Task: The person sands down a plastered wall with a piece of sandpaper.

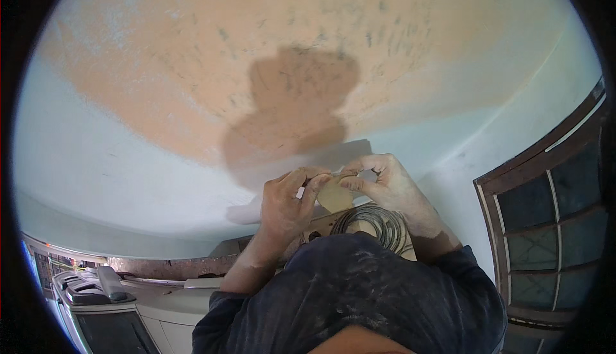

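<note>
Both my hands are raised in front of my chest, their fingertips close together. Between them hangs a thin, pale yellow, rounded sheet (335, 195), possibly sanding paper. My left hand (292, 192) pinches its upper left edge between thumb and fingers. With thumb and forefinger, my right hand (373, 178) grips the upper right edge. Pale dust covers both hands, the right one more heavily. Beyond them stands a wall (308, 89) with a patchy orange area and dark marks, where my shadow falls.
Below my hands lies a coil of grey cable (385, 224) on a light surface. A dark wooden frame with glass panes (529, 205) stands at the right. At the lower left are a light cabinet (168, 325) and a grey appliance (91, 286).
</note>
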{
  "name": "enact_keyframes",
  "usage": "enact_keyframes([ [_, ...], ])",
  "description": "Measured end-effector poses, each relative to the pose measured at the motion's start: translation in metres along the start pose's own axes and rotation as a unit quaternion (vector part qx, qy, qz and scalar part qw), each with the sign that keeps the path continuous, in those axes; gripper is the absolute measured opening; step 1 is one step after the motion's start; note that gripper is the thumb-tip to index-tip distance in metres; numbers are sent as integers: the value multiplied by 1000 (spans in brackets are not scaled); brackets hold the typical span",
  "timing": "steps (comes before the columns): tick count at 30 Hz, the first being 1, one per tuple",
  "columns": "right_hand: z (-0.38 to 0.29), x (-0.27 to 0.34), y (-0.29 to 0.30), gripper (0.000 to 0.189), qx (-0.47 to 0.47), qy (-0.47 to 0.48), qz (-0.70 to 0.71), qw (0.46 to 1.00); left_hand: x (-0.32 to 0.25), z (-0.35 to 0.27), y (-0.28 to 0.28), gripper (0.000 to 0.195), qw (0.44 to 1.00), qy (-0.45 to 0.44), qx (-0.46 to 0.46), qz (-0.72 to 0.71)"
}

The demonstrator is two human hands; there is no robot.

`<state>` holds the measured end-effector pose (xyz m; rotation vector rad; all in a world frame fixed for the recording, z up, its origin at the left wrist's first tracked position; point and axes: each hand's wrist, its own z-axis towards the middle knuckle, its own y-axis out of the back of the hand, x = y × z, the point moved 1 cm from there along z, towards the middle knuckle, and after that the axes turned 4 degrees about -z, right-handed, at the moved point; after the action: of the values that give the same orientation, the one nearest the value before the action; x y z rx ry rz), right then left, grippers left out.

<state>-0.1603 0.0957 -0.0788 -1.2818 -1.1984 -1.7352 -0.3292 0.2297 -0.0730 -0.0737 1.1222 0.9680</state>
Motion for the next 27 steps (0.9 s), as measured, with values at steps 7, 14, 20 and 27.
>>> enact_keyframes([
  [7, -24, -2, 53, 20, -41, 35, -10, 999, -35, 14, -37, 12, 991, -29, 22, 128],
  [14, -37, -9, 85, 18, -43, 151, 20, 987, -76, 17, -64, 10, 972, -126, -16, 198],
  [20, -26, -24, 82, 17, 44, 189, 68, 979, -91, 4, -71, 16, 986, -41, -44, 157],
  [27, -16, -19, 75, 19, 122, 249, 31, 960, -89, -11, -70, 15, 994, 44, -58, 86],
])
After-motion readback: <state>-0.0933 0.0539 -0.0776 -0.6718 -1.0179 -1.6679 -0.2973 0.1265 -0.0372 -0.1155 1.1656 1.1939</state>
